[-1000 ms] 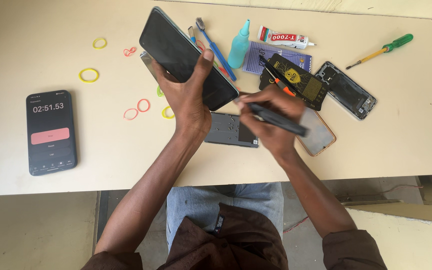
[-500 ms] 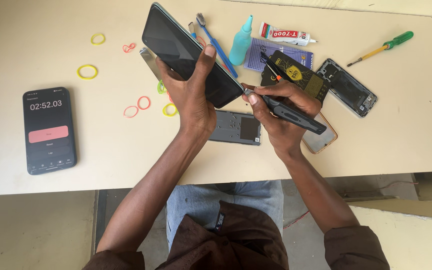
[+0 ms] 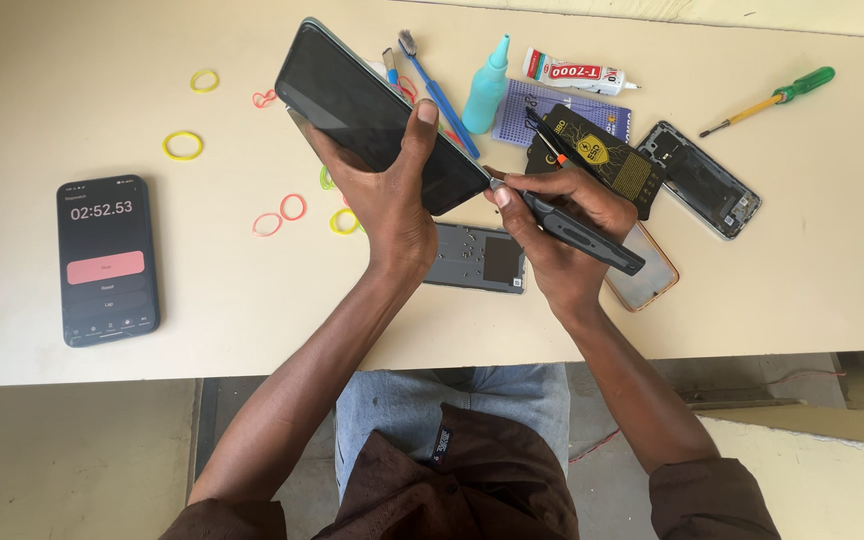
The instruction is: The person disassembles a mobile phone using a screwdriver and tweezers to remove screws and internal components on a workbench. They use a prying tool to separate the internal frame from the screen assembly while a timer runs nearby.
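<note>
Gripping tilted black phone (image 3: 377, 115) in left hand (image 3: 387, 205), right hand (image 3: 552, 235) clasping dark screwdriver (image 3: 577, 228) at its corner

— Black glass on the raised phone (image 3: 377, 115), thin pale green edge. Dark grey on the tool (image 3: 582, 232).

— Yellow, pink and green among the rubber bands (image 3: 183, 146). Turquoise for the bottle (image 3: 485, 90).

— Green handle, yellow shaft on the screwdriver (image 3: 772, 100). Blue toothbrush (image 3: 440, 98). Black packet (image 3: 602, 158), yellow emblem.

— Red button on the black timer phone (image 3: 107, 260). Cream table (image 3: 52, 90).
</note>
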